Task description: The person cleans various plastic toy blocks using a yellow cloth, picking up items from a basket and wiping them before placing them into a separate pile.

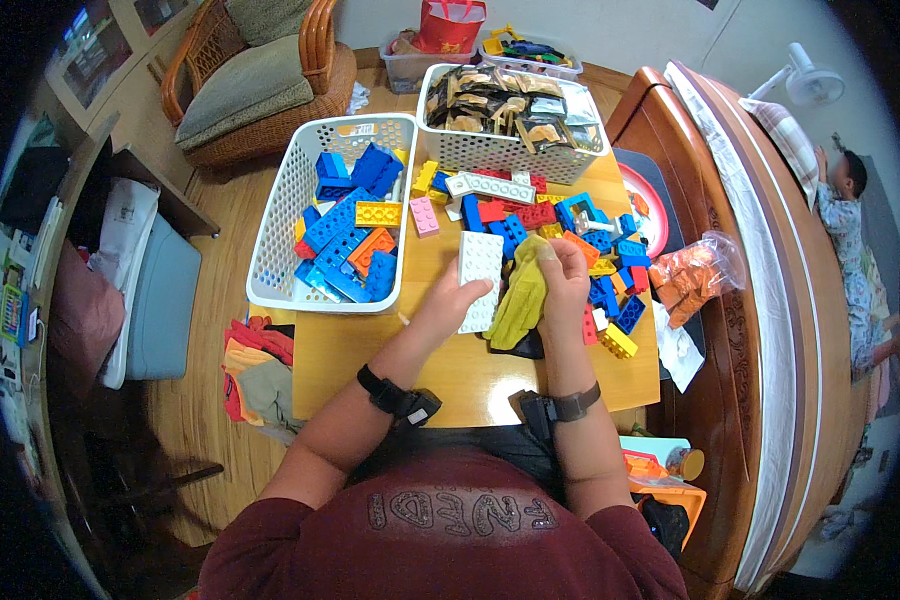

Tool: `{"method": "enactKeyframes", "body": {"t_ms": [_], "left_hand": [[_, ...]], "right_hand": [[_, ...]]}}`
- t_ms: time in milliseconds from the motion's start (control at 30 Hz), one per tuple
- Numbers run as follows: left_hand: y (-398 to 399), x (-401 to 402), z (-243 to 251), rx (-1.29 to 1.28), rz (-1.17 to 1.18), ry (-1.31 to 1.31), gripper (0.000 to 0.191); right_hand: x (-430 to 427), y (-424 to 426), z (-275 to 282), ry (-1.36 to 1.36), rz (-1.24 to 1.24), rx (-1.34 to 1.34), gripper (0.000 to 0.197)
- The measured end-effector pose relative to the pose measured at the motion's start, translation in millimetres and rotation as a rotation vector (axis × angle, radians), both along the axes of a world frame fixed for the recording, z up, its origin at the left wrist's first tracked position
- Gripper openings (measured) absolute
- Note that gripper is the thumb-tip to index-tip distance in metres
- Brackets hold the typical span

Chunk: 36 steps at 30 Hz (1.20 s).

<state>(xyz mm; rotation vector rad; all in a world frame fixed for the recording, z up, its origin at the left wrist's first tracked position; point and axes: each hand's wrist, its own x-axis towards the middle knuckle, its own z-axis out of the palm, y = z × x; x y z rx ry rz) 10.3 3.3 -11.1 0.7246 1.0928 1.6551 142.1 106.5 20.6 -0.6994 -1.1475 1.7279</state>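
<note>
A long white toy building brick [480, 281] stands out in my left hand [450, 300], its studs facing up. My right hand [566, 281] grips a yellow-green cloth [519, 292] just right of the brick. Something black lies partly hidden under the cloth. Beyond my hands, loose bricks in blue, red, yellow and orange are heaped on the wooden table [420, 375]. A pink brick [424, 217] lies left of the heap. To the left, a white perforated basket [270, 247] holds blue, yellow and orange bricks.
Another white basket [510, 150], full of wrapped packets, stands at the table's back. On the right are a bag of orange packets [694, 274] and a white fan [814, 79]; a person lies on the bed. Folded cloths [259, 367] sit at the table's left side.
</note>
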Motion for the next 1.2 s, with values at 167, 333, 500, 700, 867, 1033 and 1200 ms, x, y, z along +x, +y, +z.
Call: {"method": "enactKeyframes", "body": {"t_ms": [167,333,500,700,867,1033,1200], "left_hand": [[-2.5,4.9,-2.4,-0.024,0.074,-0.182,0.049],[-4.2,-0.3,7.0,0.04,0.08,-0.217,0.061],[-1.3,0.6,0.0,0.054,0.072,-0.249,0.059],[-5.1,1.4,-0.9,-0.011,0.002,-0.089,0.063],[-6.2,1.4,-5.5,-0.054,-0.039,0.0,0.062],[-3.8,1.6,-13.6,-0.06,-0.015,0.037,0.06],[-3.4,5.5,-7.2,-0.043,0.002,0.043,0.06]], "right_hand": [[2.3,-5.3,-3.9,-0.432,0.252,0.896,0.042],[-3.4,-15.4,11.6,-0.483,0.285,0.984,0.039],[-2.1,-9.5,-3.8,-0.476,0.137,0.871,0.028],[-1.9,-13.8,3.5,-0.346,-0.089,0.875,0.025],[-5.3,-16.0,7.4,-0.419,-0.082,0.947,0.031],[-2.7,-14.8,4.2,-0.472,-0.13,0.881,0.029],[-2.4,-16.8,2.8,-0.368,-0.134,0.973,0.026]]}}
